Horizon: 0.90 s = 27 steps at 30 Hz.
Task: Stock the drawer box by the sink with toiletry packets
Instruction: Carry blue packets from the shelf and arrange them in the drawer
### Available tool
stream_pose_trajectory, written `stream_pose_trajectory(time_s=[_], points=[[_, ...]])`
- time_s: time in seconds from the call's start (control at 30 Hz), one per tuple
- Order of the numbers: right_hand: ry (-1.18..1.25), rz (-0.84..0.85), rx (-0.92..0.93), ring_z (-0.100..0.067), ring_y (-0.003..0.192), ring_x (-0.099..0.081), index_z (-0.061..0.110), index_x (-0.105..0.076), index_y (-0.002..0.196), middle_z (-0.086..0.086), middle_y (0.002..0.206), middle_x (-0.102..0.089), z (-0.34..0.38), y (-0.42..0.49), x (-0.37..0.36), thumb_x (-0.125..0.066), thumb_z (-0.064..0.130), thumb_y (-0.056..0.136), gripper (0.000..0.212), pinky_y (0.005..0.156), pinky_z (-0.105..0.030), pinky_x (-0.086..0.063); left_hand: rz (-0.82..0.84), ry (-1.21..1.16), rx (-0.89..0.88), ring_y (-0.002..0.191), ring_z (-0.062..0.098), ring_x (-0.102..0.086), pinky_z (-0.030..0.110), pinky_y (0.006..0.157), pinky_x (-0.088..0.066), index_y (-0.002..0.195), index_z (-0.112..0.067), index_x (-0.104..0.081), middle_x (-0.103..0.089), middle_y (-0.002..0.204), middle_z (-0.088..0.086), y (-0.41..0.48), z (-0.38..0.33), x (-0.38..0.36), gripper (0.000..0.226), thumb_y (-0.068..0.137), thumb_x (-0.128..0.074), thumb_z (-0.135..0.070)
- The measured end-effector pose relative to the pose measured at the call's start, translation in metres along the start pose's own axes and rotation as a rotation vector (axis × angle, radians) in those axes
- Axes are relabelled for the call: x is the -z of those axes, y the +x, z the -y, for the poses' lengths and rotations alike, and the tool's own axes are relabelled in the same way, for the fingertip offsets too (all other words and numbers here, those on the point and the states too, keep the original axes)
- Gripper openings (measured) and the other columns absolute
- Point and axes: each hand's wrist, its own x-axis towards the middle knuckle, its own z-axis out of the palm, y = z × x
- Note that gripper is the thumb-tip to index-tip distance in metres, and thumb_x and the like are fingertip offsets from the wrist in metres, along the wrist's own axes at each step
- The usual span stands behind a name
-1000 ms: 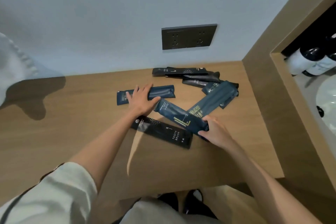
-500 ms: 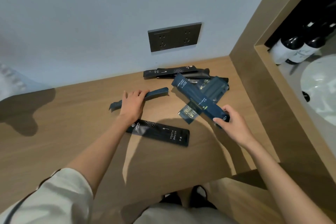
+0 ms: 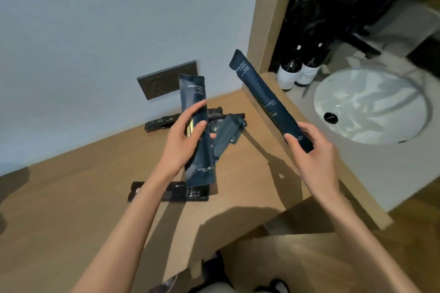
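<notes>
Two long navy packets, white-lettered, are held upright: one (image 3: pixel 197 131) gripped mid-length by the left hand (image 3: pixel 184 140), one (image 3: pixel 266 100) pinched at its base by the right hand (image 3: pixel 312 150). Earlier, the left packet lay flat under the fingers.

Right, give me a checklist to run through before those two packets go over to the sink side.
1. Left hand grips the left packet at its middle: ok.
2. Right hand grips the right packet only at its lower end, long end sticking up: ok, though a loose hold.
3. Both packets are lifted off the counter: ok.
4. Drawer box in sight as the target: not ok, none visible by the sink.
5. Bottles stand beside the sink near the right packet's path: cannot tell if they block it.
6. Stock left to fetch: ok, a black packet and a pile remain on the counter.
</notes>
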Motion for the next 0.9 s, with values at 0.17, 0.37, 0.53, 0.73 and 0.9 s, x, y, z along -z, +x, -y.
stream_pose_trajectory(time_s=[0.17, 0.37, 0.53, 0.73, 0.9], points=[[-0.268, -0.161, 0.304, 0.009, 0.094, -0.060, 0.017, -0.063, 0.124, 0.016, 0.111, -0.063, -0.021, -0.021, 0.077, -0.065, 0.006, 0.088, 0.038, 0.083, -0.009, -0.049, 0.179, -0.288, 0.170, 0.090, 0.023, -0.072, 0.033, 0.082, -0.057, 0.127, -0.024, -0.057, -0.063, 0.125, -0.002, -0.024, -0.061, -0.082, 0.031, 0.099, -0.044, -0.023], [-0.541, -0.346, 0.633, -0.021, 0.102, -0.067, 0.014, -0.070, 0.117, 0.003, 0.118, -0.069, -0.093, -0.047, 0.180, -0.065, -0.003, 0.083, 0.038, 0.087, -0.033, -0.055, 0.270, -0.535, 0.379, 0.098, 0.020, -0.070, 0.039, 0.094, -0.051, 0.107, -0.025, -0.068, -0.074, 0.103, -0.001, -0.051, -0.131, -0.212, 0.048, 0.082, -0.047, -0.060], [-0.604, -0.303, 0.660, -0.029, 0.100, -0.060, 0.013, -0.071, 0.116, 0.002, 0.120, -0.068, -0.147, -0.068, 0.269, -0.060, -0.005, 0.086, 0.037, 0.080, -0.040, -0.054, 0.241, -0.555, 0.413, 0.083, 0.014, -0.071, 0.027, 0.078, -0.054, 0.088, -0.014, -0.073, -0.076, 0.088, 0.001, -0.075, -0.172, -0.319, 0.036, 0.087, -0.058, -0.047], [-0.594, -0.042, 0.474, -0.020, 0.112, -0.051, 0.017, -0.065, 0.125, 0.003, 0.135, -0.058, -0.199, -0.080, 0.362, -0.068, -0.017, 0.068, 0.067, 0.090, -0.028, -0.051, 0.318, -0.533, 0.447, 0.066, 0.008, -0.067, 0.021, 0.059, -0.054, 0.093, -0.013, -0.066, -0.073, 0.077, -0.004, -0.076, -0.201, -0.424, 0.024, 0.089, -0.060, -0.036], [-0.521, 0.094, 0.158, -0.013, 0.125, -0.043, 0.024, -0.067, 0.121, 0.010, 0.140, -0.052, -0.238, -0.057, 0.424, -0.052, -0.023, 0.075, 0.067, 0.101, -0.026, -0.042, 0.342, -0.478, 0.379, 0.066, 0.005, -0.069, 0.017, 0.057, -0.053, 0.088, -0.011, -0.067, -0.074, 0.075, -0.006, -0.047, -0.219, -0.503, 0.022, 0.089, -0.062, -0.033]])
